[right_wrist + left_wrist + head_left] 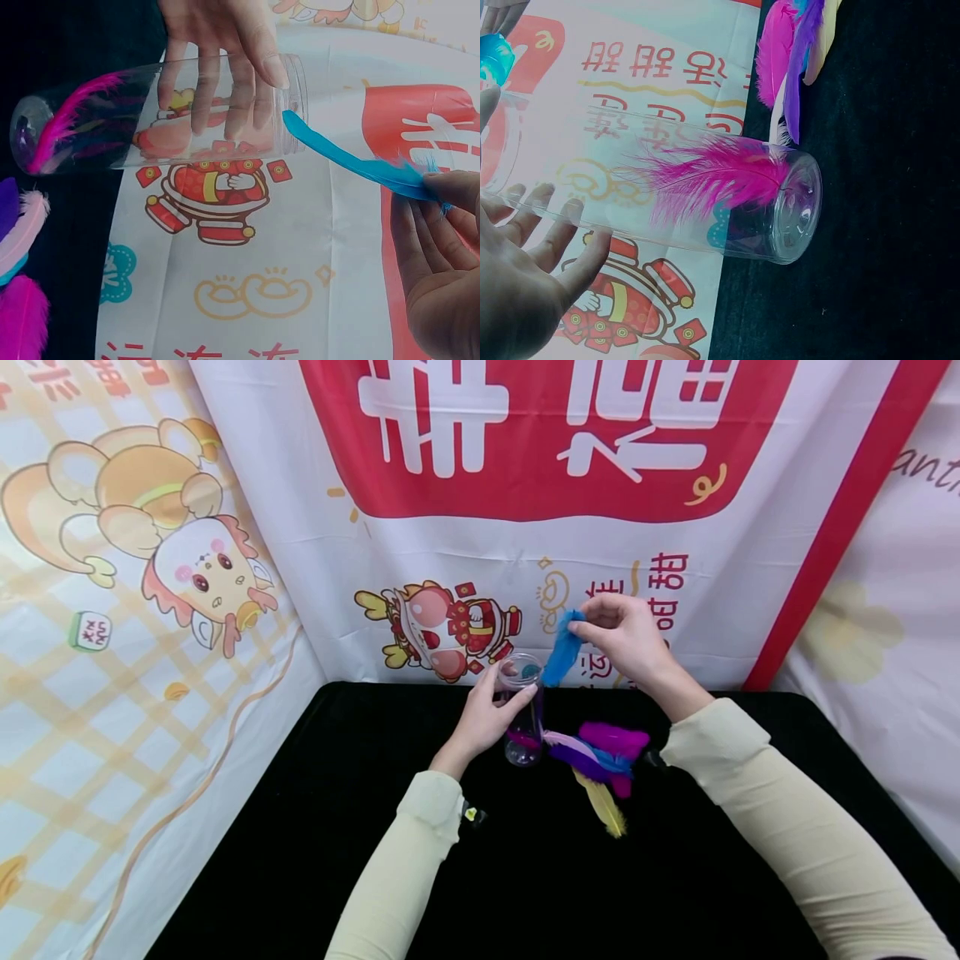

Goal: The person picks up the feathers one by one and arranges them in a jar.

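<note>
Left hand (482, 717): gripped one clear jar (527, 727), frame centre, magenta feather (727, 180) inside. Right hand (628, 637): pinched one blue feather (562, 653), beside the jar's mouth. Loose feathers (597, 762): lay on black worktop (300, 843), right of centre.

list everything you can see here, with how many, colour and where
jar: one, clear, in the left hand
jar feather: one, bright pink, inside the jar
held feather: one, blue, near the jar's mouth
loose feathers: several overlapping, exact count unclear; pinks, purple, blue, yellow; on the table right of the jar
table: one, black, below
back cloth: one, white and red print, behind the table
left cloth: one, white and yellow print, left side
right cloth: one, white, pale flower, right side
sleeves: two, pale yellow, on both arms
left hand: one, gripping the jar
right hand: one, pinching the blue feather
</note>
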The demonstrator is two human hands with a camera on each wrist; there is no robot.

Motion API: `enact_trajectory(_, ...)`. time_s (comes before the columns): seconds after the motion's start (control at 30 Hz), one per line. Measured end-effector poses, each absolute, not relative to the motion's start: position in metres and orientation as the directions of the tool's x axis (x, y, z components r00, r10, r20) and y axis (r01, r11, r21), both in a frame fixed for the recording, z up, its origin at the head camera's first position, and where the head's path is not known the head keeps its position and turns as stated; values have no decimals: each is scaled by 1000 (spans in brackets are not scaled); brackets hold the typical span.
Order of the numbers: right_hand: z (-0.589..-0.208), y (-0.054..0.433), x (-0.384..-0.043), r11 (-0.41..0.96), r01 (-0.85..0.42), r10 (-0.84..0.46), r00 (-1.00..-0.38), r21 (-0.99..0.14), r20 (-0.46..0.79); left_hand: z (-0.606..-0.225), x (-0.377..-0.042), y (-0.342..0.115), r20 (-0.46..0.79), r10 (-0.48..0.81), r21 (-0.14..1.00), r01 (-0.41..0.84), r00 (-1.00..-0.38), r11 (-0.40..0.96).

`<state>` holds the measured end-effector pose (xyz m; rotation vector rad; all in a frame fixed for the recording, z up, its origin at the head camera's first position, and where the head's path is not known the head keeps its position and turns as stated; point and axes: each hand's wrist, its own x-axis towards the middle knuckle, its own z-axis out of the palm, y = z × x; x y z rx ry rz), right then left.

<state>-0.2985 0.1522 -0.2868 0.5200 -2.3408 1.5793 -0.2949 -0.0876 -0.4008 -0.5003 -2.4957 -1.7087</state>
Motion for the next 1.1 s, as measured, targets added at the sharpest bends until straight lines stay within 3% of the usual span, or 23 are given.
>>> enact_trajectory(1.1,-281,137,-299,267,-561,-112,-826,-784,553,-401,-295,-86,235,211,892,296,-949,340)
